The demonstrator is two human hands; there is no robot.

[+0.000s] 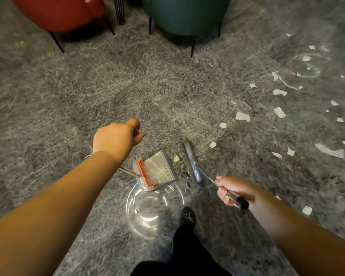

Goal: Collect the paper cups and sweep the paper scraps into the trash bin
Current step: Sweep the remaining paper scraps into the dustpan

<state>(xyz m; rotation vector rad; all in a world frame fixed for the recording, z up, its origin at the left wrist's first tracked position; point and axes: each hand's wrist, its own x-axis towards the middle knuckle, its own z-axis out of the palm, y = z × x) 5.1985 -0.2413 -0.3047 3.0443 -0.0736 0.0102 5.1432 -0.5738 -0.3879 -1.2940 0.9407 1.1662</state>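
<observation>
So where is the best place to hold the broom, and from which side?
Probably the black end of the broom handle, taken from above with the fingers wrapped round it. The right hand already grips just below that end. The thin shaft slants down to the head on the floor, so a high grip likely gives reach toward the scraps on the right.
</observation>
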